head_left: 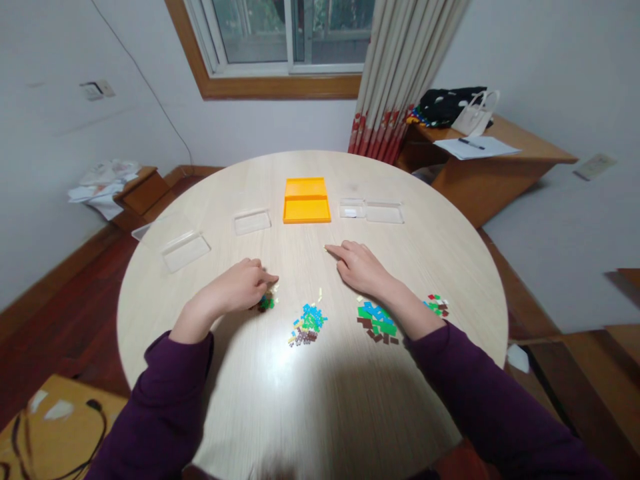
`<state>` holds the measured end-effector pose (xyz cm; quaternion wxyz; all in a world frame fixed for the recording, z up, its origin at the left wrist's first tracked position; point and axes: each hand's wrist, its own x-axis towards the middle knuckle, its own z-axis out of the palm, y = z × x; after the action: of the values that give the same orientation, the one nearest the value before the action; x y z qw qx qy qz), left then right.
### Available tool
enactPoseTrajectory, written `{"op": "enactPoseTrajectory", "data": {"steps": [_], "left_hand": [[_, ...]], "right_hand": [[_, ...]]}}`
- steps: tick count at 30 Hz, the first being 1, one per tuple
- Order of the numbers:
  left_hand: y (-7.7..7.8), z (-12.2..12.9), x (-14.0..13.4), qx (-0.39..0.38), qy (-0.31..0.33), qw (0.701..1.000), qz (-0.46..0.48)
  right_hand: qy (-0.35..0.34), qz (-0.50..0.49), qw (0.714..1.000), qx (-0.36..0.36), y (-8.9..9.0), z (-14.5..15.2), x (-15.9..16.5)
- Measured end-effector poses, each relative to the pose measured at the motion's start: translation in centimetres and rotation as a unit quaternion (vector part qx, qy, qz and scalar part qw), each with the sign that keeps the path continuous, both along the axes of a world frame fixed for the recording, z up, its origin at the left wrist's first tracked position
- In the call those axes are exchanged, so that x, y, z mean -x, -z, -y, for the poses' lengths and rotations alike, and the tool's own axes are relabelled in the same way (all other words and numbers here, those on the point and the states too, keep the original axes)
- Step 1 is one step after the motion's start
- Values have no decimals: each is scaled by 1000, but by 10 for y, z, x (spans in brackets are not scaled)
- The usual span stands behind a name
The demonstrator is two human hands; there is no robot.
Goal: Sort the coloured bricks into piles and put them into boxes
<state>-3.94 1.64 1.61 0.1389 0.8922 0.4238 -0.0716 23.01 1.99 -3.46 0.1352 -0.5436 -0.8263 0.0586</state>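
Observation:
My left hand (244, 283) reaches over a small pile of green, brown and cream pieces (270, 301). Its index finger is stretched out at the pile's upper edge, and the other fingers are curled. Farther forward, my right hand (359, 267) points its index finger down onto a tiny pale yellow piece (326, 249) on the table. Between the arms lies a heap of small blue, green, yellow and brown pieces (311, 322). Larger flat blue, green and brown pieces (377, 323) lie beside my right forearm. Neither hand visibly lifts anything.
An open orange case (307, 211) stands at the far middle of the round table (320, 407). Clear plastic boxes (186, 251) (384, 212) flank it, with another clear box (251, 222) at its left. Red, green and brown pieces (437, 306) lie right of my right forearm.

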Motion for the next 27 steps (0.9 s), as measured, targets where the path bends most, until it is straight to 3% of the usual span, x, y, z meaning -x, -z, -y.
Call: {"op": "enactPoseTrajectory", "data": {"steps": [7, 10, 14, 17, 24, 27], "left_hand": [[-11, 5, 14, 153, -60, 985, 43], [-15, 5, 13, 117, -113, 984, 73], [-12, 2, 7, 41, -148, 984, 91], [-6, 2, -1, 23, -130, 986, 103], [-1, 17, -22, 80, -19, 993, 90], [0, 21, -25, 84, -15, 993, 79]], "right_hand": [[-4, 1, 1000, -7, 2, 1, -1], [-22, -7, 1000, 3, 0, 4, 4], [-101, -41, 993, 44, -6, 12, 14], [-121, -78, 989, 41, -8, 15, 16], [-12, -47, 999, -7, -4, 6, 3], [4, -22, 1000, -6, -3, 5, 3]]}}
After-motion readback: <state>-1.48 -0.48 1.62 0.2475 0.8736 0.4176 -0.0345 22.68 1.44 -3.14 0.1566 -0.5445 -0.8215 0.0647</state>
